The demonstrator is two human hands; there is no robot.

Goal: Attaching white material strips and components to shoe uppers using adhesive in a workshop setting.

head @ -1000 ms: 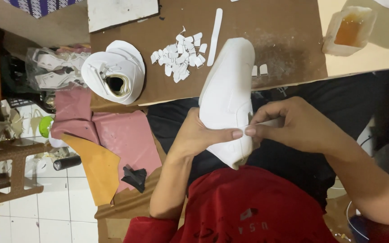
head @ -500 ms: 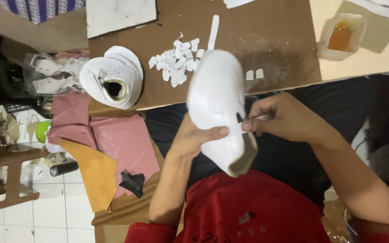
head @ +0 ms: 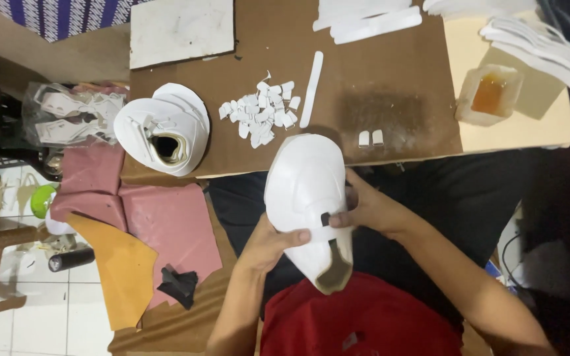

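Gripping a white shoe upper [head: 308, 191] over the lap, both hands work at its lower half, at about 6 o'clock from the brown desk [head: 285, 66]. The left hand [head: 268, 244] comes up from 7 o'clock, its fingers [head: 295, 236] closed on the shoe's side and the thumb lying across the white surface. The right hand [head: 367, 211] reaches in from 4 o'clock, its fingers pinched on a narrow white strip [head: 324, 232] that crosses the shoe just above the shoe's opening [head: 334, 270]. The toe of the shoe points toward 12 o'clock and overlaps the desk's near edge.

On the desk, at 11 o'clock from the shoe, lies a heap of small white scraps [head: 262, 112], with a long white strip [head: 311, 89] just beside it at 1 o'clock. Two tiny white pieces [head: 371, 137] sit near the desk edge, at 2 o'clock from the shoe. A stack of white cut shoe parts [head: 163, 128] rests at the desk's left corner, at 10 o'clock. A small clear tub of amber glue [head: 489, 95] stands on a pale board [head: 522, 125] at 2 o'clock, well apart. Pink sheets [head: 159, 224] and an orange sheet [head: 123, 270] lie at 8 o'clock, off the desk, with a black scrap [head: 178, 285] on them.
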